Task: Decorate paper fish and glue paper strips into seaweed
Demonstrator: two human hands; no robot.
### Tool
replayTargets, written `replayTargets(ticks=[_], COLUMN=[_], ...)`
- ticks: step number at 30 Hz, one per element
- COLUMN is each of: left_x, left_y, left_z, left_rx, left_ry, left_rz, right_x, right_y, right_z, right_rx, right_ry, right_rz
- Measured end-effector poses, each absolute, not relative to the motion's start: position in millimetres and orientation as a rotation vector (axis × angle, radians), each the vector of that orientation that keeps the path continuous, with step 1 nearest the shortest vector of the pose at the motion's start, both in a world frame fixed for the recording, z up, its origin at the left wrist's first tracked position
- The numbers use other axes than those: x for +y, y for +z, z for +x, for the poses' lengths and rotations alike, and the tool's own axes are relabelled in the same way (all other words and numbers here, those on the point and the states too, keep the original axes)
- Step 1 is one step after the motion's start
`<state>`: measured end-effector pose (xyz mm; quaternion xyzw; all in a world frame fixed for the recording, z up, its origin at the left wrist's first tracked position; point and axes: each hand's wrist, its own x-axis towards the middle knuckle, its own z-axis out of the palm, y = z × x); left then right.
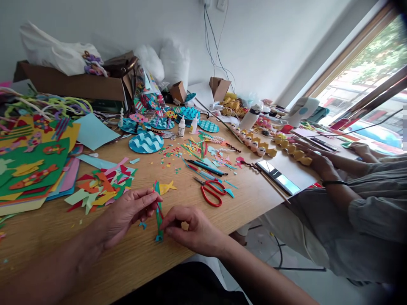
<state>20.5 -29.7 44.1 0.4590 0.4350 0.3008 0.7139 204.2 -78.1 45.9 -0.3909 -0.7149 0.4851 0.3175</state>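
Thin red and green paper strips (159, 214) hang roughly upright just above the near edge of the table. Near their top, my left hand (135, 205) pinches them between thumb and fingers. The thumb and index finger of my right hand (192, 231) close at the lower part of the strips. A small blue paper piece (159, 239) is at their bottom end, and another blue scrap (143, 225) lies beside my left fingers. Just behind the strips lies a yellow paper fish (167, 187). Red-handled scissors (212, 192) rest to the right, slightly spread.
Coloured paper scraps (101, 186) and stacked sheets (34, 169) cover the left. Blue wavy discs (146, 142), glue bottles (181, 127) and pencils (206, 167) lie behind. At right, a phone (277, 177) lies near another person's hand (322, 165) on a yellow egg-carton strip (292, 151).
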Motion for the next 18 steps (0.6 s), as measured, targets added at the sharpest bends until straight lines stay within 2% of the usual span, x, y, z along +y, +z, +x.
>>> replayTargets(ticks=[4, 13, 18], left_x=[-18, 14, 7], left_y=[43, 62, 55], left_z=[26, 16, 5], left_rx=[0.977, 1.024, 1.135], left_ry=[0.711, 1.047, 1.040], left_rz=[1.056, 1.101, 1.180], right_x=[-71, -10, 26], right_y=[48, 52, 43], right_z=[209, 255, 291], right_rx=[-1.938, -2.126, -2.104], right_ry=[1.144, 0.530, 0.749], right_rz=[-1.081, -1.413, -1.681])
